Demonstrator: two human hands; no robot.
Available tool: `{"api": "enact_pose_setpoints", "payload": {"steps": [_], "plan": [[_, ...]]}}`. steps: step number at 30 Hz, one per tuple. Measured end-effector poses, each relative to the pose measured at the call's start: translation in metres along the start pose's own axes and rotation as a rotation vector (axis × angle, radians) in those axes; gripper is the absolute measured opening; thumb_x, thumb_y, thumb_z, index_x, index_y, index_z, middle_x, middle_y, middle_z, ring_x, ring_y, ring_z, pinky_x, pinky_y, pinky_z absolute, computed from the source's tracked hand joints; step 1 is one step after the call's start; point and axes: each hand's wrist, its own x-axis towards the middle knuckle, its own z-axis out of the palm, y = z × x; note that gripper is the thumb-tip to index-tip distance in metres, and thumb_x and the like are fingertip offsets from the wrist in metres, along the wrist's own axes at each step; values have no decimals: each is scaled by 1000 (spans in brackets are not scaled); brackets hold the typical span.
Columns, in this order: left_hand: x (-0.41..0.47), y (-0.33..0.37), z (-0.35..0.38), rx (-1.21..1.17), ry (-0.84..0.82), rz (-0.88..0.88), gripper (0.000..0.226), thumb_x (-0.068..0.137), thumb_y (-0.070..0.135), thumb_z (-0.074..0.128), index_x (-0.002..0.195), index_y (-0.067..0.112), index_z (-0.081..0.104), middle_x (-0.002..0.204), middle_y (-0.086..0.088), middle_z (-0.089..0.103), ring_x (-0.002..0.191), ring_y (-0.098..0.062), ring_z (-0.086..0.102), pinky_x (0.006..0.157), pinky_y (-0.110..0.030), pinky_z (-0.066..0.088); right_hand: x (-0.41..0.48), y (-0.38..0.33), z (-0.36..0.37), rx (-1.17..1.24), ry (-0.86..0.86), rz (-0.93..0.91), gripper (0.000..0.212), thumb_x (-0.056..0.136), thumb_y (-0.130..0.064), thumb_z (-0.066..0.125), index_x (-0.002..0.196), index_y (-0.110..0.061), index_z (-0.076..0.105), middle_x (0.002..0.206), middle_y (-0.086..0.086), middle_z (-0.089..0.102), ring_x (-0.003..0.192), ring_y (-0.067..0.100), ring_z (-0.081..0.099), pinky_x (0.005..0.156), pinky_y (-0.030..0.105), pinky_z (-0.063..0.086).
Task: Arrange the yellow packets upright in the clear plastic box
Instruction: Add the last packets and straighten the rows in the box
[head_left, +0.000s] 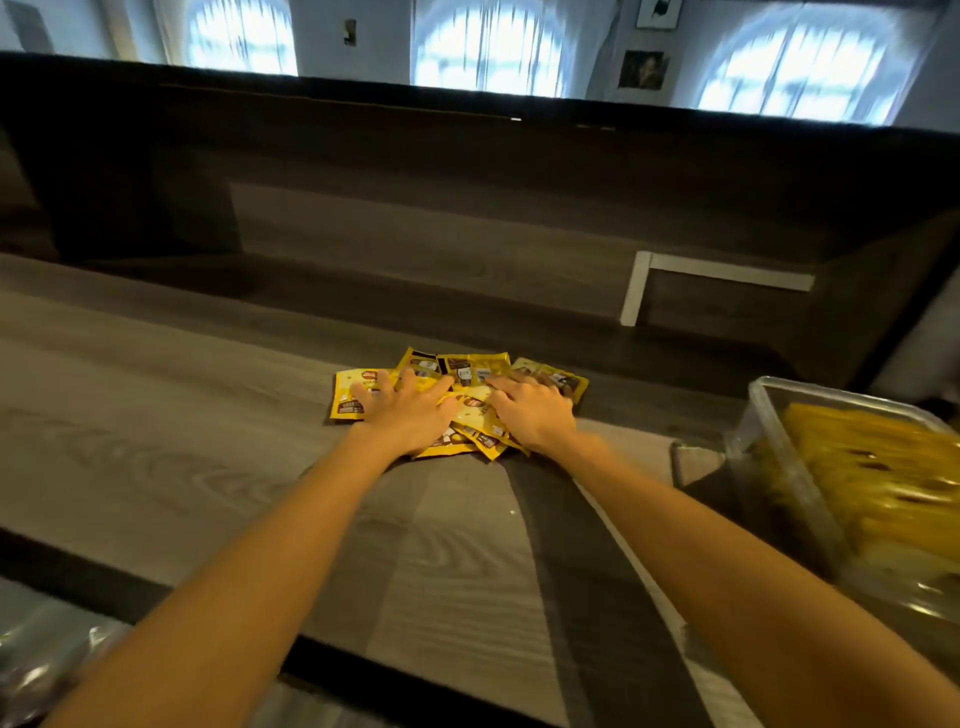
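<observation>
A loose pile of yellow packets (474, 367) lies flat on the wooden table (156, 415), overlapping one another. The left hand (410, 418) rests on the pile's left side, its fingers (387, 383) spread apart and laid flat. The right hand (535, 415) presses on the right side, fingers slightly bent and gripping nothing. Well to the right stands the clear plastic box (779, 457), blurred, with more yellow packets (878, 467) packed inside.

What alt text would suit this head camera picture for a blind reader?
A person's left hand and right hand rest spread on a heap of yellow packets on a wooden table. At right, a clear plastic box holds more packets.
</observation>
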Motion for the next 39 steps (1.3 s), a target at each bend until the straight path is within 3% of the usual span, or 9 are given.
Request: {"api": "enact_pose_setpoints", "payload": {"steps": [3,9,14,17,20,25,30,35,39], "plan": [[-41,31,10,17,11,39,50,98,45,17,147,41,10,159,-10,-1,144,-41,-1,111,-65,0,-44,9,-8,21,43,76,46,96,-32,28,141,-33,39,155,-1,27,143,34,19,115,57,6],[-112,79,27,18,31,78,51,98,41,18,148,34,14,158,-12,1,142,-43,2,111,-64,1,-113,27,-23,35,90,125,39,97,-30,31,127,-25,55,141,12,48,132,36,37,113,57,17],[-138,95,26,-22,4,124,52,98,43,20,148,29,18,158,-8,12,143,-37,13,111,-58,12,-153,46,-36,96,110,98,34,96,-25,40,121,-16,62,128,13,60,118,33,52,98,42,41],[-148,99,19,-75,6,161,50,100,31,26,148,19,21,154,-9,27,138,-34,30,109,-51,25,-165,54,-41,119,139,60,33,96,-19,42,119,-11,64,126,15,61,121,31,51,106,40,36],[-151,97,10,-202,32,156,51,97,14,31,148,16,22,145,-16,40,129,-35,42,102,-45,37,-169,58,-39,110,196,23,33,95,-23,44,117,-11,65,129,12,60,128,24,44,121,37,8],[-140,91,9,-580,121,22,39,89,11,55,127,5,46,125,-18,57,114,-34,55,91,-42,48,-181,54,-46,122,200,9,40,93,-23,51,130,-8,54,137,14,50,129,30,42,106,40,36],[-127,95,11,-1100,76,-165,66,81,-1,66,139,8,35,130,-16,51,114,-31,57,93,-44,52,-176,54,-46,66,111,48,47,95,-20,48,139,-6,37,139,17,46,129,33,42,101,40,39],[-112,99,13,-1174,58,-214,67,80,-1,69,138,6,37,135,-17,49,121,-32,52,96,-42,49,-164,53,-48,37,150,68,45,96,-35,45,130,-6,48,134,16,51,125,32,46,100,42,42],[-107,94,3,-1099,228,-205,37,83,-5,57,119,2,58,120,-18,62,114,-32,58,93,-39,50,-150,43,-49,-45,131,52,47,92,-40,49,125,-6,51,126,16,58,123,34,48,99,45,43]]}}
